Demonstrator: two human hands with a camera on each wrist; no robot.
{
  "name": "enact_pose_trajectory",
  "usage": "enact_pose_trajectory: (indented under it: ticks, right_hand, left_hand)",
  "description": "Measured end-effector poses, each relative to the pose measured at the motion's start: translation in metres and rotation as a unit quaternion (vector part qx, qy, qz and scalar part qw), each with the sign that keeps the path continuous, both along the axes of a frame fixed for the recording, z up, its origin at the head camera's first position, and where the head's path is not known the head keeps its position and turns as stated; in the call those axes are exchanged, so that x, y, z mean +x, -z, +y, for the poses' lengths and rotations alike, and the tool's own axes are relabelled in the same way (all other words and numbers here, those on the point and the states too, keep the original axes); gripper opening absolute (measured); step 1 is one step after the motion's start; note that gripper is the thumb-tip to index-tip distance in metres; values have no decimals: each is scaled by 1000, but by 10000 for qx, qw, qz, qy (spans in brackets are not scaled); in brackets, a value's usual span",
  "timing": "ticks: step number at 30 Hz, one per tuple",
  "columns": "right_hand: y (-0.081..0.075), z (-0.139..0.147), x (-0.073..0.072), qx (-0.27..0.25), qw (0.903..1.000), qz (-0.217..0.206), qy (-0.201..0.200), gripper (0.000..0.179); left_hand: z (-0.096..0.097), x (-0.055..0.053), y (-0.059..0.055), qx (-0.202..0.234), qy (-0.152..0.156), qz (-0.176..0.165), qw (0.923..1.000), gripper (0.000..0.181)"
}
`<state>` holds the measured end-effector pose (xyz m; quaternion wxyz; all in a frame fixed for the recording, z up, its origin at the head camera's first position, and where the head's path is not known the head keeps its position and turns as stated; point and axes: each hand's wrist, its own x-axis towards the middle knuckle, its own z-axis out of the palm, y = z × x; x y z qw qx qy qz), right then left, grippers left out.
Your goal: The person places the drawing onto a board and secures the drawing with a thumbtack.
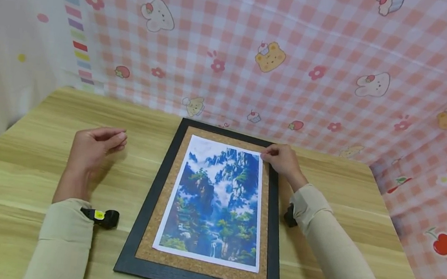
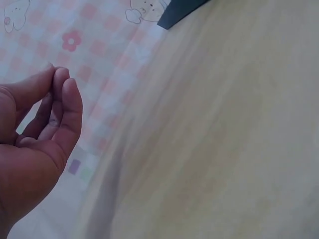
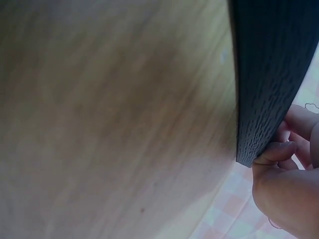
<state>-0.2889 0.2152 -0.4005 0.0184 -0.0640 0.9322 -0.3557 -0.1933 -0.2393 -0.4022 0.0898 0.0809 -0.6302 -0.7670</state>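
A printed mountain landscape (image 1: 216, 198) lies on the cork panel (image 1: 200, 270) of a black-framed board (image 1: 145, 204) on the table. My right hand (image 1: 283, 162) has its thumb and index fingertips pinched at the print's upper right corner, covering that corner. In the right wrist view, the same hand (image 3: 291, 164) is beside the dark frame edge (image 3: 269, 74), its fingertips partly hidden. Left of the board, my left hand (image 1: 92, 147) hovers over the table. In the left wrist view its fingers (image 2: 70, 107) are curled, thumb tip against them, with nothing visible between.
The wood-grain table (image 1: 8, 179) spreads out on both sides of the board. Behind it hangs a pink checked curtain (image 1: 234, 44) with cartoon prints, which continues along the right side. A pale dotted curtain (image 1: 7, 41) hangs at the left. Black wrist cameras (image 1: 107, 218) are worn at the sleeves.
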Motion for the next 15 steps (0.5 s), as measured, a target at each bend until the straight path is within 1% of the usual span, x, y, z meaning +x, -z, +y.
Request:
enact_pose_trajectory:
  ticks: [4,6,11,15]
  right_hand:
    - [0,0,0,42,10000,17,24,16]
    - [0,0,0,33,10000,22,26,16]
    - [0,-1,-1,7,10000,-22,61,16]
    - [1,-2,-1,-35,9999,-78,93,16]
  left_hand:
    - [2,0,-6,46,204,67,9998,16]
    - [4,0,-8,138,226,104,9996,15]
    - [7,-1,-12,382,136,207,9990,8]
    - [8,-2,-13,654,34,280,9975,6]
